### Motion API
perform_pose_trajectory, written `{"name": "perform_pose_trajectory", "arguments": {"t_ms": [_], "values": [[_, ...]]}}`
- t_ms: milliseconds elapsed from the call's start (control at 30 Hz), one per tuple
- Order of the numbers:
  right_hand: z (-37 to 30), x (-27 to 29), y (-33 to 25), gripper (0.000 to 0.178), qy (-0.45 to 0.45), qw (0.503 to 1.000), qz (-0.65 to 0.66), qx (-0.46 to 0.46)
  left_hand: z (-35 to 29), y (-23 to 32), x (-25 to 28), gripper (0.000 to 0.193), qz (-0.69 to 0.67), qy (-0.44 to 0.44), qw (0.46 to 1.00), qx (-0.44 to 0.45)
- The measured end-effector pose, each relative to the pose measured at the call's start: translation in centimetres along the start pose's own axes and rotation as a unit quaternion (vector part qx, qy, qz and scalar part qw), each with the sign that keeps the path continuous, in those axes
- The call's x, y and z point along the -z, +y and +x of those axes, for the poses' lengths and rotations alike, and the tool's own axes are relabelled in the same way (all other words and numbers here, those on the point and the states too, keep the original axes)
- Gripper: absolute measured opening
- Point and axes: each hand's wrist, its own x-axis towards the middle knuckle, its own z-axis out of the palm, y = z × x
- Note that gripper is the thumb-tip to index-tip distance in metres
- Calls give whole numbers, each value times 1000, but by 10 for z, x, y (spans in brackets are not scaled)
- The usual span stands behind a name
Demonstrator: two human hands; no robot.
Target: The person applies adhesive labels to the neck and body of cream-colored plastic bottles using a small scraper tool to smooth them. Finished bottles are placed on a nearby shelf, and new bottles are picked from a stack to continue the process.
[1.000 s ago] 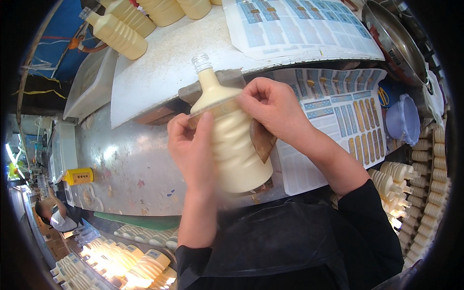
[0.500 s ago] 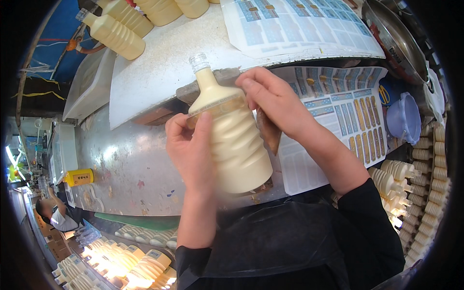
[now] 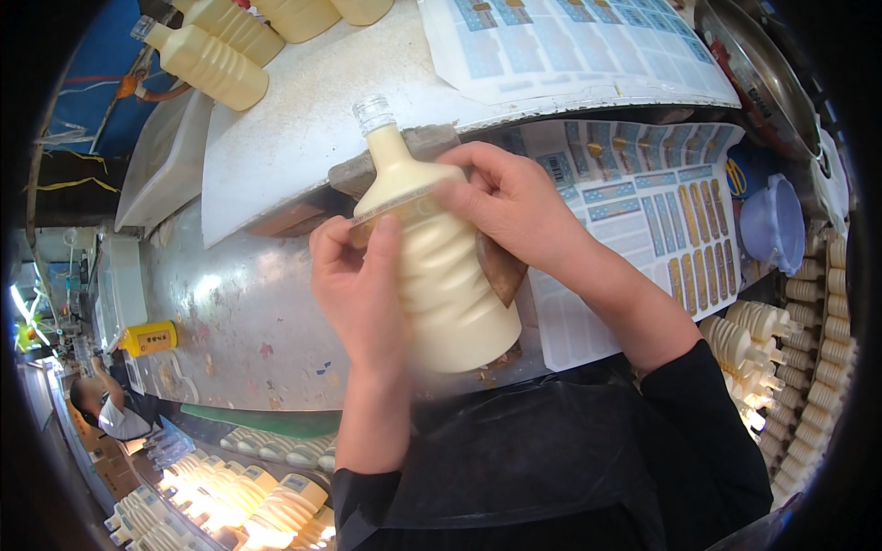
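Note:
A cream-coloured plastic bottle (image 3: 450, 308) with a ribbed body and a clear threaded neck leans in front of me, base toward me. A narrow gold label strip (image 3: 404, 213) runs across its shoulder. My left hand (image 3: 354, 266) pinches the strip's left end between thumb and fingers. At the strip's right end my right hand (image 3: 510, 202) presses its thumb to the bottle, fingers curled. From under that hand sticks a flat brown pointed piece (image 3: 501, 269), seemingly held in its fingers; its upper part is hidden.
Sheets of gold and blue labels (image 3: 657, 216) lie to the right, with more label sheets (image 3: 570, 46) on the white board (image 3: 303, 138). Other bottles (image 3: 216, 69) stand far left. A purple bucket (image 3: 772, 225) and stacked bottles are at right. A yellow container (image 3: 149, 337) and a co-worker (image 3: 115, 404) are at left.
My right hand has moved left and down onto the bottle's shoulder, its thumb now over the strip's right end. The brown piece has turned with it. My left hand keeps its pinch.

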Motion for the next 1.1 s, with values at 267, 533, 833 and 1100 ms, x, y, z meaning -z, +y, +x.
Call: {"name": "perform_pose_trajectory", "arguments": {"t_ms": [267, 533, 833, 1100], "values": [[2, -1, 0, 28, 11, 1000, 2, 15, 0, 0, -1, 12, -16, 2, 1000, 9], [1, -1, -1, 29, 16, 1000, -12, 19, 0, -1, 4, 17, 3, -9, 1000, 29], [2, -3, 1, 41, 25, 1000, 11, 7, 0, -2, 5, 16, -23, -9, 999, 31], [8, -1, 19, 27, -8, 991, 131, 22, -3, 4, -2, 16, -38, -3, 998, 47]]}}
